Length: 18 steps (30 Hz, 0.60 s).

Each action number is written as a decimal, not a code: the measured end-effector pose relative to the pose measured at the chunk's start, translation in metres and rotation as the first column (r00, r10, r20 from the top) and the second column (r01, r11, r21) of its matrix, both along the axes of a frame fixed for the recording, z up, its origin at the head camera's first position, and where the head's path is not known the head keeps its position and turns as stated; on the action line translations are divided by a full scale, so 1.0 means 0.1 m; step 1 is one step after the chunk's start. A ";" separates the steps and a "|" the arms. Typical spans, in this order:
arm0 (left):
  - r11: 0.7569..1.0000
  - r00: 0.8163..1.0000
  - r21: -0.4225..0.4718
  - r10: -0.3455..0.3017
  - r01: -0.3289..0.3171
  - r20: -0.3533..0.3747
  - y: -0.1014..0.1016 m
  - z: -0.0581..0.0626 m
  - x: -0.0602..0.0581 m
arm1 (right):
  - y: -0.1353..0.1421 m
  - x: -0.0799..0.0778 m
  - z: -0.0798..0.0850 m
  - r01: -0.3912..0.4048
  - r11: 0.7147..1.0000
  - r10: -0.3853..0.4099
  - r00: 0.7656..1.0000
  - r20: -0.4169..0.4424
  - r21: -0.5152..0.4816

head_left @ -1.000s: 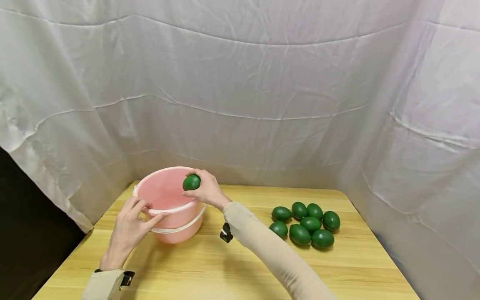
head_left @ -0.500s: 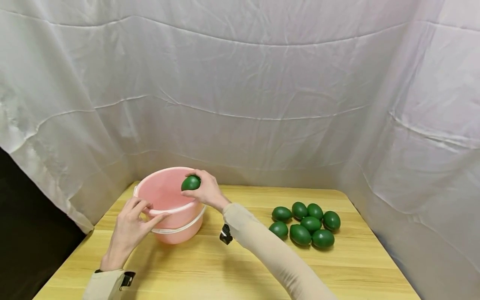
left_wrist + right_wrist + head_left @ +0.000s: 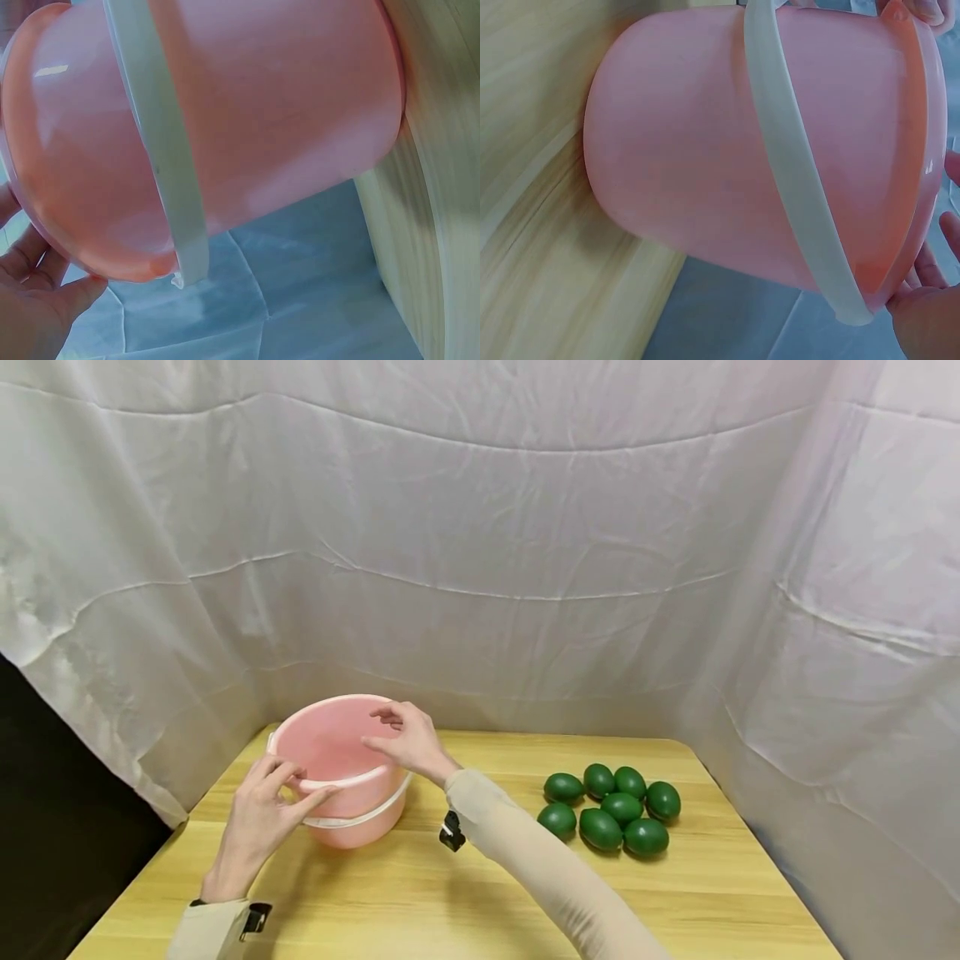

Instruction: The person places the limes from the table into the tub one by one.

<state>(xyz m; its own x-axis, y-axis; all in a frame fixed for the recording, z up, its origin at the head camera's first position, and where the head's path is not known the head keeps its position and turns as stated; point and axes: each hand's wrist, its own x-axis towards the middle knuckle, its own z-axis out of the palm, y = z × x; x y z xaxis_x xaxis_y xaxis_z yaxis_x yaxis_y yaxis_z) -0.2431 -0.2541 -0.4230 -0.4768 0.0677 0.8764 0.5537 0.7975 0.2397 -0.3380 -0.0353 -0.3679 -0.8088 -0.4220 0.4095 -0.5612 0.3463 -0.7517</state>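
Observation:
A pink bucket (image 3: 356, 835) with a white handle (image 3: 352, 820) stands on the wooden table at the left. Pinching its near rim between thumb and fingers is my left hand (image 3: 253, 827); the left wrist view shows the thumb against the rim's outside. My right hand (image 3: 416, 743) hovers at the bucket's right rim, thumb and fingers spread apart with nothing between them. The bucket's floor is hidden from every view, and no fruit shows inside. Several dark green, smooth, avocado-like fruits (image 3: 621, 808) lie grouped on the table to the right.
The wooden table (image 3: 420, 902) extends in front of the bucket and between it and the fruits. Pale curtains (image 3: 480, 643) hang behind and at both sides. A black area (image 3: 67, 835) fills the lower left.
My right hand has let go of a green avocado-like fruit over the bucket, and that fruit is now out of sight. The left hand has kept its hold on the rim.

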 end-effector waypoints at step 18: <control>1.000 0.999 0.009 -0.020 0.020 0.035 -0.01 0.01 -0.01 | 0.10 0.01 -0.07 0.047 0.987 -0.051 0.998 -0.022 -0.154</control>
<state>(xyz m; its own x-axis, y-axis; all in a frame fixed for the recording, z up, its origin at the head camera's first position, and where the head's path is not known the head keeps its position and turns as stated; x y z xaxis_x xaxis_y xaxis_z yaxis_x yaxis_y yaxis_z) -0.2436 -0.2554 -0.4224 -0.5056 0.0697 0.8600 0.5605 0.7843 0.2660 -0.3374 -0.0250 -0.3745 -0.8156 -0.3124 0.4871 -0.5660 0.2556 -0.7838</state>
